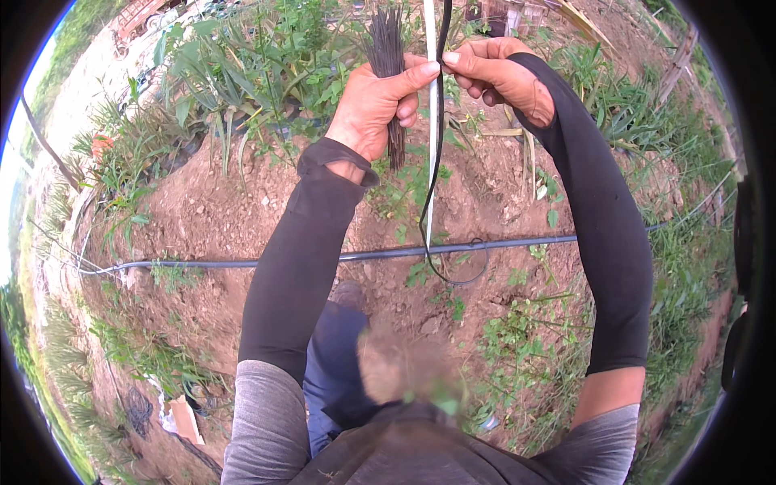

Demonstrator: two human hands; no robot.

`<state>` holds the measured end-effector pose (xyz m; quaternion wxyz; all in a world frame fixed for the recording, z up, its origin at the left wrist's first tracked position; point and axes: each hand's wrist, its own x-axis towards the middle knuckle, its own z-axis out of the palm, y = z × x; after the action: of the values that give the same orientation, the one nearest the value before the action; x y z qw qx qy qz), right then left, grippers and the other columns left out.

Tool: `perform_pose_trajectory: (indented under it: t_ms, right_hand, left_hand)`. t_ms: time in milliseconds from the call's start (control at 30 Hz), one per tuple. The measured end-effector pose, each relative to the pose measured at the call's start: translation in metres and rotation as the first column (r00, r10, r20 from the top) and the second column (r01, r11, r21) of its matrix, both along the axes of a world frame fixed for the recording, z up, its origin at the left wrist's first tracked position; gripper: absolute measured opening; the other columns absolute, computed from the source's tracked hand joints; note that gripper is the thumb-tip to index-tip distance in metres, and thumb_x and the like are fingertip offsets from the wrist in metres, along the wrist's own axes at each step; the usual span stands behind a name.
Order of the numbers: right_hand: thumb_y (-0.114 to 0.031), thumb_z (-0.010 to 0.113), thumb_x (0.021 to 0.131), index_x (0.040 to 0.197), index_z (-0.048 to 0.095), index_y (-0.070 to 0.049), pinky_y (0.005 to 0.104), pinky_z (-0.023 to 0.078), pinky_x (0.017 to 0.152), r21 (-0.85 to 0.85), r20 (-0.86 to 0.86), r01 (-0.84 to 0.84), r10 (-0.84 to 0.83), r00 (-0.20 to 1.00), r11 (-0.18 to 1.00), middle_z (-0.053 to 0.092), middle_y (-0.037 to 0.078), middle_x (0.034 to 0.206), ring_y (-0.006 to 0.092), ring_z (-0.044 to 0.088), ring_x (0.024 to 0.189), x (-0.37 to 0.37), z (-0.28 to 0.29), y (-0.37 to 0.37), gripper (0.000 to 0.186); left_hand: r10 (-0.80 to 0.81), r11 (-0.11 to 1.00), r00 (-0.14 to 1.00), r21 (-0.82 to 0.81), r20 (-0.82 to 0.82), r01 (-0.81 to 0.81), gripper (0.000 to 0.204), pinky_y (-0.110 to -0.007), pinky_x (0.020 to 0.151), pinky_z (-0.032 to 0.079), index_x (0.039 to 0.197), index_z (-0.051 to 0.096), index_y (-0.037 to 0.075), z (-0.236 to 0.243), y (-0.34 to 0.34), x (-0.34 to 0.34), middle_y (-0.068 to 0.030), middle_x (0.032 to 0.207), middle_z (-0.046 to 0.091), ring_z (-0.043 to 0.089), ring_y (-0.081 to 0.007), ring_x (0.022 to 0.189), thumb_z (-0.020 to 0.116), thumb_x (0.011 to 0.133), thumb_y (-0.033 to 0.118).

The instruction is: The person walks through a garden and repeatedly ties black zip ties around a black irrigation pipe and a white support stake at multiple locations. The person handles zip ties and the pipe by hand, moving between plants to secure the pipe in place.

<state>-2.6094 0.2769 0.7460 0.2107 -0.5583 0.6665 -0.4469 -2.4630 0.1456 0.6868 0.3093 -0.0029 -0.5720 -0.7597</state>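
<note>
Weedy soil (210,218) underlies apparently unfinished work: left hand (372,103) encloses dark bundle (386,40); right hand (503,77) pinches beside black cord (445,20), contents unclear.

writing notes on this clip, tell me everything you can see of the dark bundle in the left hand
The bundle is many thin, mostly straight grey-black strands; they look wiry, though the exact material is unclear. It stands nearly upright in the picture, with uneven tips spreading at the top and a narrower lower end. The left grip wraps its middle, hiding part of it. It sits left of the white strip, apart from it.
</note>
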Motion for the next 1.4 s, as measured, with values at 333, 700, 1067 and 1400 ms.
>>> perform_pose_trajectory:
  t_ms: [333,700,1067,1400]
  right_hand:
    - [-0.005,0.071,0.079,0.099,0.067,-0.006,0.0282,0.050,0.076,-0.521,-0.754,-0.385,-0.200,0.626,0.762,0.063,0.006,0.097,0.0182,0.062,0.089,-0.011,-0.010,-0.004,0.020]
    - [-0.007,0.070,0.081,0.098,0.069,-0.005,0.0281,0.051,0.074,-0.548,-0.639,-0.292,-0.166,0.751,0.784,0.067,0.005,0.087,0.0167,0.064,0.084,-0.012,-0.021,0.002,0.017]
    - [-0.021,0.067,0.087,0.095,0.067,-0.005,0.0212,0.043,0.063,-0.255,-0.154,-0.094,0.055,0.986,0.962,0.063,-0.002,0.078,0.0047,0.052,0.070,-0.001,-0.007,0.006,0.018]
    - [-0.014,0.062,0.091,0.106,0.062,-0.004,0.0220,0.051,0.072,-0.317,-0.075,-0.161,0.145,0.987,0.935,0.065,0.002,0.088,0.0072,0.060,0.076,0.005,-0.016,0.010,0.018]
  left_hand:
    - [-0.024,0.998,1.000,0.052,0.004,0.024,0.018,-0.022,0.044,0.033,0.095,0.062,0.004,0.000,0.004,0.001,0.0040,0.066,0.050,0.042,-0.0054,0.048,0.072,0.083,0.014]
    - [-0.062,0.997,0.998,0.051,-0.008,0.063,0.021,-0.022,0.044,0.034,0.097,0.063,0.004,-0.005,0.003,-0.004,0.0026,0.074,0.054,0.043,-0.0054,0.049,0.072,0.084,0.017]
    - [-0.031,0.998,0.999,0.050,-0.029,0.033,0.026,-0.022,0.043,0.034,0.093,0.062,0.005,-0.006,0.002,-0.004,0.0044,0.066,0.051,0.044,-0.0051,0.048,0.077,0.079,0.022]
    - [-0.011,0.999,0.999,0.049,-0.031,0.012,0.025,-0.022,0.043,0.034,0.092,0.062,0.004,-0.008,-0.001,-0.002,0.0036,0.064,0.052,0.044,-0.0057,0.047,0.077,0.079,0.021]
